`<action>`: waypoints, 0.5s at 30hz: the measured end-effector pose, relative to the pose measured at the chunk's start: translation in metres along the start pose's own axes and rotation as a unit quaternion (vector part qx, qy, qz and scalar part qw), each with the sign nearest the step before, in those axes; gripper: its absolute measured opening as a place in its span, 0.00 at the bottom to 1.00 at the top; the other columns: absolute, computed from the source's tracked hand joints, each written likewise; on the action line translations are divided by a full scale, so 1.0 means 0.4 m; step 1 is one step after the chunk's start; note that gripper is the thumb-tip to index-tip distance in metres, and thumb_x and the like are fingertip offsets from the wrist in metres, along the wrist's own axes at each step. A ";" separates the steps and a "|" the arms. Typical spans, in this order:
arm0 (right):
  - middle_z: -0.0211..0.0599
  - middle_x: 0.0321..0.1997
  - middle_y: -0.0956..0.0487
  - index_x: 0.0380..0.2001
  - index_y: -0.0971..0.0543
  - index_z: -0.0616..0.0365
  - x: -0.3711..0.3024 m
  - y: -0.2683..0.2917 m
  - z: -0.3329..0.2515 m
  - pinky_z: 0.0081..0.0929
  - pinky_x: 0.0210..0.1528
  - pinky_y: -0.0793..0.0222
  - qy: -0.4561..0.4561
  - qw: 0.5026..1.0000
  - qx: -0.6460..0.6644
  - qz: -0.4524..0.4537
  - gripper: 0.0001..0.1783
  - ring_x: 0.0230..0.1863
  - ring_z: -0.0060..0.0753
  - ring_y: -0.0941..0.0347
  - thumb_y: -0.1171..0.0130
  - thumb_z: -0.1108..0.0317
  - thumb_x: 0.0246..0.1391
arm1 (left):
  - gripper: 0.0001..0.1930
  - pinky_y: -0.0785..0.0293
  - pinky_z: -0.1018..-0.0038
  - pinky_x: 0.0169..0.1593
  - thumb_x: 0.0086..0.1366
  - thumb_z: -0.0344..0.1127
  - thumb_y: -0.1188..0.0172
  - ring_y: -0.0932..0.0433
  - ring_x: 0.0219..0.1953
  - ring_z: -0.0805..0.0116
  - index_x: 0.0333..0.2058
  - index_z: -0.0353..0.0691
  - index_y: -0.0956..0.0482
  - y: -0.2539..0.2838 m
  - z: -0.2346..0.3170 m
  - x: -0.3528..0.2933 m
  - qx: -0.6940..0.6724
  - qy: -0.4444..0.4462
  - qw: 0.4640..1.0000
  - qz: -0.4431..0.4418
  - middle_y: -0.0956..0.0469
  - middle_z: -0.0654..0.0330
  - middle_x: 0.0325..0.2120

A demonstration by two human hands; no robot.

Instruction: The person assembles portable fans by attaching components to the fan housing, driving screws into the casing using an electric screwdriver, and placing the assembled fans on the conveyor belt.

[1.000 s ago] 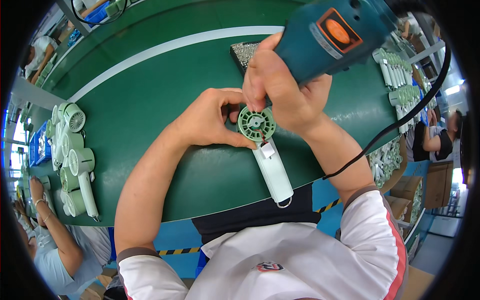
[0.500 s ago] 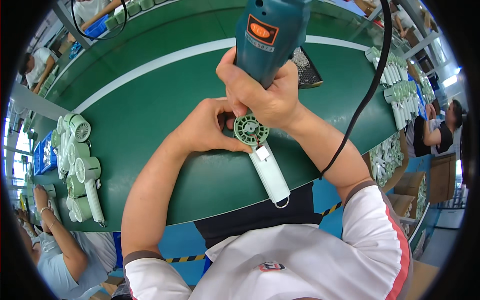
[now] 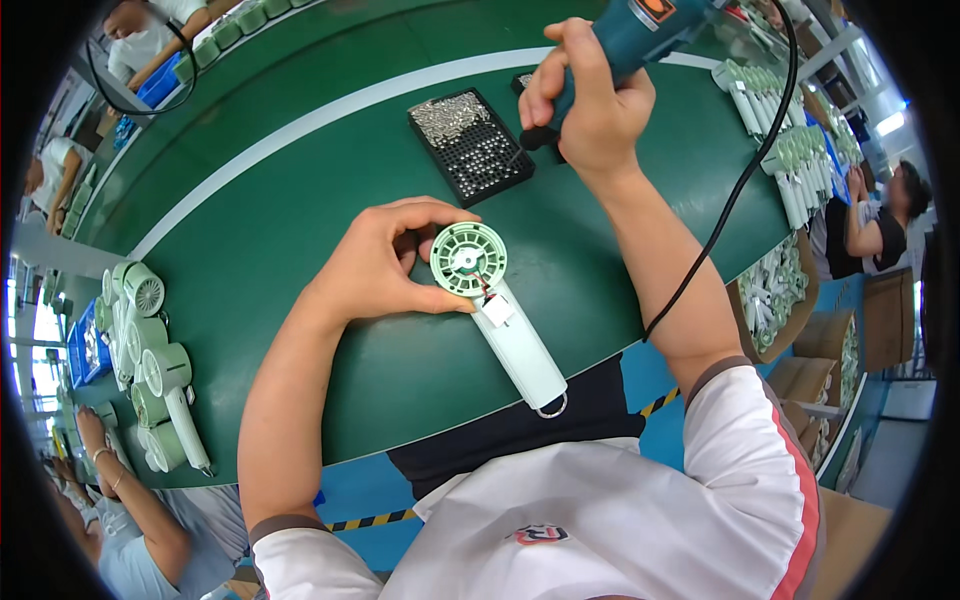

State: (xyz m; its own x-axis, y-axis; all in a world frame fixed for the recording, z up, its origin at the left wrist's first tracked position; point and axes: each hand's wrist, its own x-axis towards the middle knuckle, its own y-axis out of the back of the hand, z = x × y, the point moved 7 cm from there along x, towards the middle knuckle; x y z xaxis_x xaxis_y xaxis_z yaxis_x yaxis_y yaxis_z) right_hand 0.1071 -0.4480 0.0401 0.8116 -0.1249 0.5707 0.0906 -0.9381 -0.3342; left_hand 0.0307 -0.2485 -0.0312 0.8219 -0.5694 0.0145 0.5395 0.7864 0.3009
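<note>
Your left grip (image 3: pixel 385 265) holds the fan (image 3: pixel 467 260), seemingly part-built, wired but uncovered; your right grip (image 3: pixel 605 115) clasps the driver (image 3: pixel 632 32) beside the screw tray (image 3: pixel 500 190).

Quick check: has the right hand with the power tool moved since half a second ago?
Yes: against the black screw tray, the right hand has shifted rightward and farther out.

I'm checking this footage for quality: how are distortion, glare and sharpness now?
Head view: the edge of the green table bows and the corners go black; head view: the lamp at right is washed out; head view: the pale fan body held by the left hand looks fairly crisp.
</note>
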 end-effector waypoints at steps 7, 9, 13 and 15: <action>0.34 0.17 0.27 0.37 0.23 0.68 -0.004 -0.007 0.002 0.26 0.16 0.32 -0.042 0.999 -0.010 0.032 0.11 0.12 0.26 0.31 0.42 0.68 0.69 | 0.32 0.38 0.84 0.29 0.40 0.34 0.15 0.31 0.31 0.84 0.49 0.39 0.14 -0.005 0.001 0.003 -0.002 -0.002 1.000 0.006 0.20 0.71 0.38; 0.34 0.17 0.27 0.37 0.23 0.68 -0.005 -0.007 0.009 0.26 0.16 0.32 -0.049 0.998 -0.008 0.034 0.11 0.12 0.26 0.31 0.42 0.68 0.69 | 0.33 0.38 0.84 0.29 0.40 0.34 0.15 0.32 0.31 0.85 0.49 0.38 0.14 -0.004 -0.001 0.002 -0.002 0.002 1.000 0.007 0.20 0.72 0.38; 0.34 0.17 0.26 0.37 0.23 0.67 -0.008 -0.007 0.016 0.25 0.16 0.32 -0.049 0.998 -0.018 0.028 0.10 0.12 0.26 0.30 0.42 0.69 0.68 | 0.33 0.38 0.84 0.29 0.40 0.34 0.15 0.31 0.31 0.85 0.49 0.39 0.14 -0.003 0.002 0.002 0.004 0.002 1.000 0.006 0.20 0.72 0.38; 0.35 0.18 0.26 0.38 0.23 0.68 -0.005 0.000 0.019 0.28 0.17 0.31 -0.025 0.999 -0.027 0.004 0.12 0.13 0.27 0.30 0.42 0.67 0.69 | 0.33 0.38 0.84 0.29 0.40 0.34 0.15 0.31 0.31 0.85 0.49 0.39 0.14 -0.003 0.001 0.001 0.002 0.002 1.000 0.006 0.20 0.72 0.38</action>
State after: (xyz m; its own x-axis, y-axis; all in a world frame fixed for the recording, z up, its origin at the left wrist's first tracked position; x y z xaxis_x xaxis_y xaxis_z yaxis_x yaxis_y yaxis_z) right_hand 0.1097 -0.4453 0.0334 0.8397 -0.1185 0.5299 0.0527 -0.9535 -0.2967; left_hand 0.0305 -0.2498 -0.0313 0.8288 -0.5594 0.0145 0.5293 0.7922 0.3038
